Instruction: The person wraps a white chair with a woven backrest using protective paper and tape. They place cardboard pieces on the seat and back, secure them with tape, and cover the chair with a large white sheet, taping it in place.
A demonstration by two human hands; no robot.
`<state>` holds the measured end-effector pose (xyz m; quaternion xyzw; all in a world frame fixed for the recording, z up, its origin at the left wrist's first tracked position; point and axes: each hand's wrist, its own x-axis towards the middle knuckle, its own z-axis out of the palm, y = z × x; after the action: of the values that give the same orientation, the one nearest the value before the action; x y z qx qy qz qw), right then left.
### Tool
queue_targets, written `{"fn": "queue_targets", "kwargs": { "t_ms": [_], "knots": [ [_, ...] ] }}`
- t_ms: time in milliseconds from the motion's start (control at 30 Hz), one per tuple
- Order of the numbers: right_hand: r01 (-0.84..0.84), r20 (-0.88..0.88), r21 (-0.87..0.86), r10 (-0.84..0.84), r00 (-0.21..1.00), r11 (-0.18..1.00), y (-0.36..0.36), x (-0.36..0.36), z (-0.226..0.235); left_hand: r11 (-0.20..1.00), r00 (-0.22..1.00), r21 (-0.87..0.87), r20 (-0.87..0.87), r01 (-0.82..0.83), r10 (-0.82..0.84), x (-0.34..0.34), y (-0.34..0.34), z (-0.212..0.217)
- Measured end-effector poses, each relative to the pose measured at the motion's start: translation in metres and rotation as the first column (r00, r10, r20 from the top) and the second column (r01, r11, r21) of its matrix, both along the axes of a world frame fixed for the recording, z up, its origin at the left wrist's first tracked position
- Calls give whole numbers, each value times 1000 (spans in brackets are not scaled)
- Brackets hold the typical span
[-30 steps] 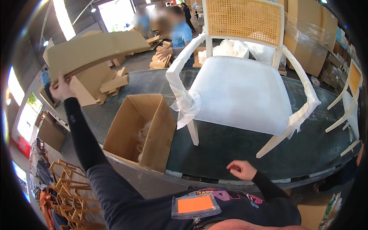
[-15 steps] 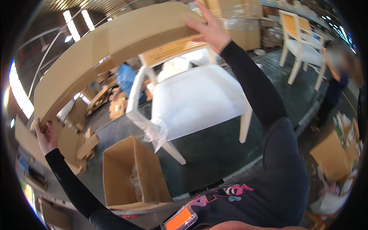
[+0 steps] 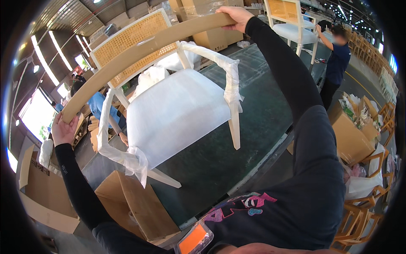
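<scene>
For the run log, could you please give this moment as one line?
left hand, right hand: grip cardboard sheet ends | above wrapped chair

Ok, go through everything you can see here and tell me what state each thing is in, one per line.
Flat cardboard sheet: held up over the chair, edge-on.
Left hand: gripping the sheet's lower end.
Right hand: gripping its upper end.
Cane-back chair: upright on the table, arms and seat wrapped in white foam.
Cardboard box: open, beside the table.
Green table: bearing the chair.

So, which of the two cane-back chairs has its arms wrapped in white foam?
The near chair under the held cardboard sheet; the far chair shows bare arms.
</scene>
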<state>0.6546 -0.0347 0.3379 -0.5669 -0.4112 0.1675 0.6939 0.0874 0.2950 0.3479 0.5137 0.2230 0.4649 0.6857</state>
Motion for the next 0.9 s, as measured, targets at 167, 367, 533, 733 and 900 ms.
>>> {"fn": "queue_targets", "kwargs": {
  "t_ms": [167, 367, 533, 733, 900],
  "knots": [
    [23, 70, -62, -19, 997, 998, -7, 44, -64, 998, 995, -24, -70, 66, -67, 49, 9, -65],
    [98, 177, -117, -77, 981, 988, 20, 32, -122, 989, 944, -3, -298, -149, 141, 29, 38, -104],
    [61, 240, -187, -15, 971, 980, -2, 28, -113, 993, 962, -110, -272, -37, 6, 18, 33, -108],
    [60, 263, -315, 26, 964, 947, -2, 12, -107, 996, 882, -39, -468, -84, 56, 3, 8, -117],
    [171, 453, -316, -9, 892, 933, -12, 19, -112, 998, 814, 47, -578, -47, 65, -8, -4, -121]
  ]
}}
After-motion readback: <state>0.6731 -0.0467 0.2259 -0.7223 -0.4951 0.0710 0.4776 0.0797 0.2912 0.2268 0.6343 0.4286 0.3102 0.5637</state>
